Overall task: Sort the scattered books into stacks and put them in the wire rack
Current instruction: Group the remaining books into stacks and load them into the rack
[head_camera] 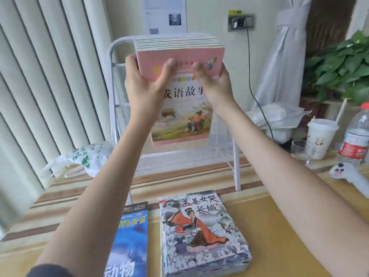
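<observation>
Nearest to me on the worktop: two piles not yet racked. Blue-covered books near left; grey stack topped by the orange-robed figure cover just right of them, a narrow strip of worktop between.

Step in hand: loading the pink-covered stack into the white wire rack. Stack held upright, cover facing me, in front of the rack's upper part. Left hand grips its left edge, right hand its right edge; both thumbs press on the front cover, fingers wrapped behind, clamped on the stack. Whether the bottom edge already rests on a mesh shelf: cannot tell.

Next move, as I judge it: lower and seat the stack square on a shelf, then free both hands without letting the books fan out.

Room: rack frame tube close beside my left hand, little slack there. Right of the rack a black cable hangs down the wall; farther right a paper cup, drinking glass and water bottle, well apart. Plastic bag lies left of the rack's foot.
</observation>
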A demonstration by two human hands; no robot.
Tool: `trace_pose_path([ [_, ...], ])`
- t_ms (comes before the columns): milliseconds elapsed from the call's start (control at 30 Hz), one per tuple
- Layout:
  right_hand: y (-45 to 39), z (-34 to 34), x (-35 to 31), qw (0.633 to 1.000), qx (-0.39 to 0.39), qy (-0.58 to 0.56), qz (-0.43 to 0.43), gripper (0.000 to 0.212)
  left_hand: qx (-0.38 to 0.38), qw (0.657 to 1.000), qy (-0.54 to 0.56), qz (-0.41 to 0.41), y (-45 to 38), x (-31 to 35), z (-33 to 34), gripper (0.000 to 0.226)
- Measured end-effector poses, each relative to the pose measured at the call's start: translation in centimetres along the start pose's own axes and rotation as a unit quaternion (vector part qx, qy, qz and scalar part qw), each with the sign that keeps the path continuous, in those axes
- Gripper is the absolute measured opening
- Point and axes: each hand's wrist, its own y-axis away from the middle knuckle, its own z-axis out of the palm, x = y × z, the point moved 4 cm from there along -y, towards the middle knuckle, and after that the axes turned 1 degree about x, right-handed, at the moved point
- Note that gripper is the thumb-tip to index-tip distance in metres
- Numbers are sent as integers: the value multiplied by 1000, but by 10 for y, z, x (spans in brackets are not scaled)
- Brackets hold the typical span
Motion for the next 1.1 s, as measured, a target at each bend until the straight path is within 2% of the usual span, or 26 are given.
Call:
trace_pose_path([
  [200, -4, 62, 66, 999, -9, -41, -1, 52, -11, 999, -49, -5, -18, -63, -55, 35],
  [467, 13, 89, 120, 999, 7, -48, 23, 60, -34, 991, -120, -40, -11, -111, -85, 28],
  [633, 16, 85, 133, 998, 4, -42, 41, 64, -55, 987, -144, -47, -8, -120, -82, 41],
  [800, 19, 85, 142, 998, 4, -16, 63, 60, -71, 967, -227, -93, -6, -138, -83, 62],
  [900, 18, 87, 146, 997, -8, 20, 72, 53, -86, 966, -210, -121, -6, -147, -88, 60],
  [1000, 21, 89, 149, 996, -17, 54, 76, 59, -106, 966, -189, -141, -1, -156, -93, 56],
  [1100, 25, 87, 154, 993, -11, 75, 86, 62, -88, 972, -172, -130, 4, -155, -91, 67],
])
